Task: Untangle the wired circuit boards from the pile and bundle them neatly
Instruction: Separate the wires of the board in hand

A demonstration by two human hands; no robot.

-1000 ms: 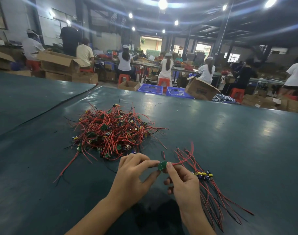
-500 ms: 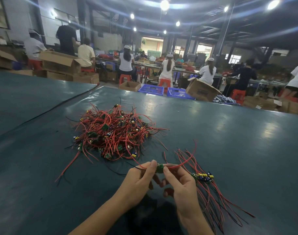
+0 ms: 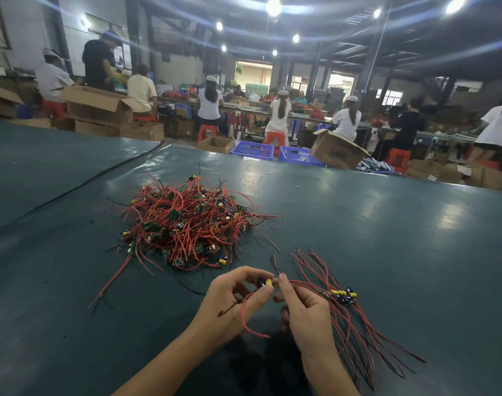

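Near the front of the dark teal worktop [image 3: 401,252], one small wired circuit board [image 3: 265,282] was pinched between the fingers of the left hand [image 3: 229,304] and right hand [image 3: 304,318], clear of the tangled pile of red-wired green boards [image 3: 187,224]. It'd been flipped from its green face to yellow-and-blue parts up, so it was probably freed and headed for the straightened bundle of red and black wires [image 3: 344,297].

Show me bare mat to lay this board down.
Widest free patch: the mat right of the tangled pile, beyond the sorted bundle, to the far edge. Another lies left of the left hand, past the pile's stray wire. Crowded: between pile and hands, and right of the right hand, where bundle wires fan out.
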